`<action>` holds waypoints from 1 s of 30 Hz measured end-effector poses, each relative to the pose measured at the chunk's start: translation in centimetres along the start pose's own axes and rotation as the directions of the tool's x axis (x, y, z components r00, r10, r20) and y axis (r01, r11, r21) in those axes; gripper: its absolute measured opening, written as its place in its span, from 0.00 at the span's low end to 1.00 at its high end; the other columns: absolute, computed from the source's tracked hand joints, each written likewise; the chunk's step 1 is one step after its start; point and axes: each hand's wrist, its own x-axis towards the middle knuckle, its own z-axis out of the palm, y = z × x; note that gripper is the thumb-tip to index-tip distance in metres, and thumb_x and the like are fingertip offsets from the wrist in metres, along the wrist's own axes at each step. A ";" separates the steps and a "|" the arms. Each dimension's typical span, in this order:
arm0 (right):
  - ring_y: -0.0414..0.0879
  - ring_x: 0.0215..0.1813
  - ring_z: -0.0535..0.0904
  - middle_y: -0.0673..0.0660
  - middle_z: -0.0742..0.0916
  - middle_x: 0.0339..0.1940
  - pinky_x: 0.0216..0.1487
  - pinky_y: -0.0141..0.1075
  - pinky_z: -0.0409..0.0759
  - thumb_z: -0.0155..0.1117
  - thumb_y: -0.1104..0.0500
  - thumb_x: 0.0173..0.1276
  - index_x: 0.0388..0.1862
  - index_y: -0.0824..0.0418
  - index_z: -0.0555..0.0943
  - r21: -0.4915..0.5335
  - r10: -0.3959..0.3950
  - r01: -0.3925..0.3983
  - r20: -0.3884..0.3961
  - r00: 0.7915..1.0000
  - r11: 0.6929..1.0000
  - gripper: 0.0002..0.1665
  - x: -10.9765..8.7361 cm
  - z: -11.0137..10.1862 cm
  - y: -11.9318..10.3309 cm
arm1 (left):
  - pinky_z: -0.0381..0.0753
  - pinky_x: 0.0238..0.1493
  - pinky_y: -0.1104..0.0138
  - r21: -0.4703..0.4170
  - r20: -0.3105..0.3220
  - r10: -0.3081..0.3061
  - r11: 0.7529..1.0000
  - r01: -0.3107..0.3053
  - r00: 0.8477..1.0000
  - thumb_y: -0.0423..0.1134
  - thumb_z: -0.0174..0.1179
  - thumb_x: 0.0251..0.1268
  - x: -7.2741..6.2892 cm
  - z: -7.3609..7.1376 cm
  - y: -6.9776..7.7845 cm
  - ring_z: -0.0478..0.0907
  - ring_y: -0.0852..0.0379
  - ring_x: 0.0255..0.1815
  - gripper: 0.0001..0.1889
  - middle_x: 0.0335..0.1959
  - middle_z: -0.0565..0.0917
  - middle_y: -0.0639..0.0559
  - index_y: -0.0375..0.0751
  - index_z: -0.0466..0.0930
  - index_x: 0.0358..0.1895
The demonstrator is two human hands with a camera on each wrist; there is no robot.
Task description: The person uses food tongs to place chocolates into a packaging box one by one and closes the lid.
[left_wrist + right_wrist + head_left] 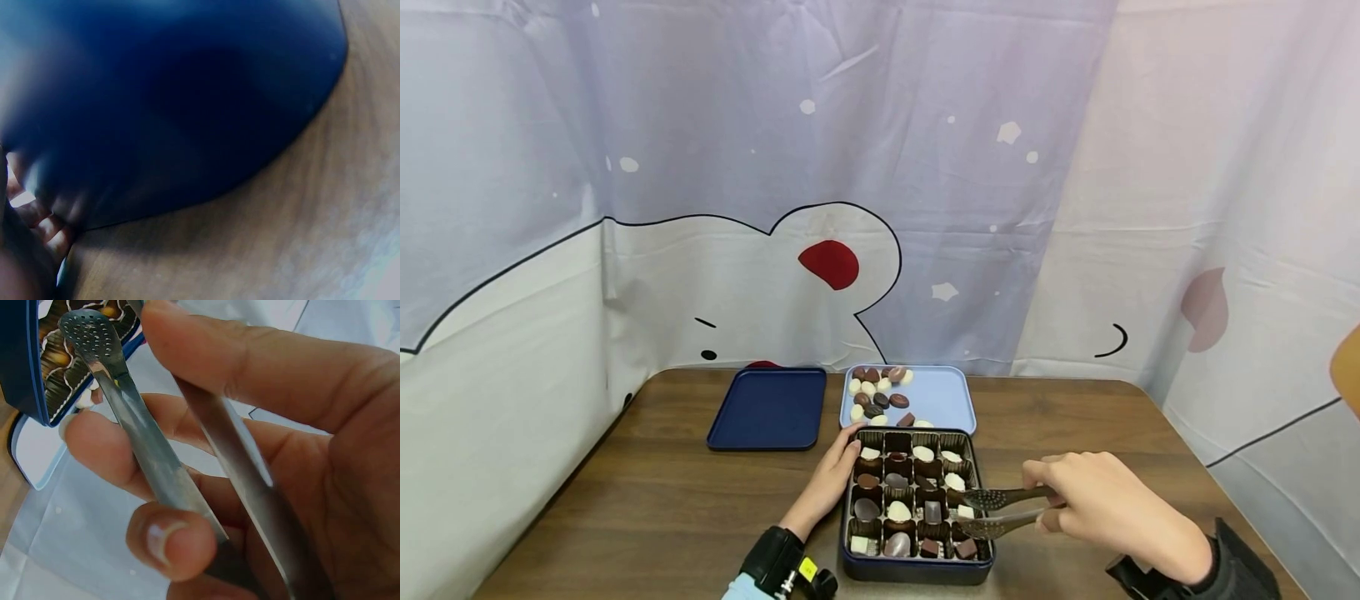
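A dark blue tin [917, 571] of chocolates stands before me, its gold liner split into small compartments with white, brown and dark pieces. My left hand [823, 483] holds its back left corner, thumb at the rim; the left wrist view shows bent fingers [56, 237] against its side. In my right hand [1101, 496] are metal tongs [1018, 497] with perforated ends, also seen close up in the right wrist view. The tongs' ends are apart over the right column, with a white square chocolate [966, 512] between them in this view.
Behind the tin lies a light blue tray [947, 400] with several white and brown chocolates, mostly on its left half. A dark blue lid or tray [767, 408] lies left of it. The wooden table [647, 500] ends at a patterned curtain [955, 208].
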 end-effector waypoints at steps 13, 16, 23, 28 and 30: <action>0.36 0.25 0.69 0.40 0.78 0.24 0.23 0.36 0.65 0.71 0.46 0.56 0.42 0.49 0.78 0.122 0.295 -0.283 -0.094 0.951 0.951 0.18 1.8 1.1 2.1 | 0.59 0.66 0.44 0.016 0.003 0.000 1.000 0.000 1.000 0.47 0.36 0.79 0.1 0.0 -0.3 0.59 0.41 0.71 0.24 0.68 0.67 0.40 0.43 0.58 0.71; 0.40 0.26 0.69 0.46 0.79 0.26 0.24 0.37 0.65 0.69 0.49 0.59 0.45 0.55 0.78 0.180 0.377 -0.354 -0.112 0.920 0.918 0.18 2.6 2.2 3.8 | 0.60 0.66 0.45 0.024 -0.001 -0.002 1.000 0.002 1.000 0.47 0.36 0.79 0.1 0.0 -0.4 0.60 0.41 0.71 0.23 0.68 0.68 0.41 0.44 0.59 0.71; 0.50 0.29 0.72 0.64 0.76 0.35 0.27 0.42 0.69 0.66 0.56 0.62 0.46 0.71 0.75 0.270 0.510 -0.466 -0.125 0.851 0.843 0.21 4.1 6.5 7.8 | 0.62 0.64 0.46 0.020 0.009 -0.004 1.000 0.003 1.000 0.47 0.36 0.79 0.0 -0.1 -0.3 0.62 0.41 0.69 0.23 0.66 0.69 0.41 0.43 0.59 0.71; 0.62 0.38 0.75 0.72 0.74 0.40 0.36 0.52 0.73 0.63 0.59 0.63 0.49 0.78 0.71 0.304 0.573 -0.522 -0.105 0.813 0.797 0.25 4.9 9.8 9.7 | 0.60 0.66 0.46 0.006 0.003 -0.019 1.000 0.019 1.000 0.46 0.37 0.79 0.0 0.0 0.0 0.61 0.42 0.71 0.23 0.67 0.68 0.42 0.44 0.59 0.71; 0.65 0.41 0.73 0.74 0.73 0.41 0.39 0.54 0.72 0.63 0.60 0.63 0.49 0.79 0.71 0.318 0.587 -0.534 -0.093 0.804 0.783 0.25 5.1 10.7 10.2 | 0.59 0.66 0.45 0.003 0.003 -0.024 1.000 0.024 1.000 0.44 0.37 0.79 -0.1 0.0 0.4 0.60 0.41 0.71 0.23 0.68 0.67 0.40 0.43 0.59 0.71</action>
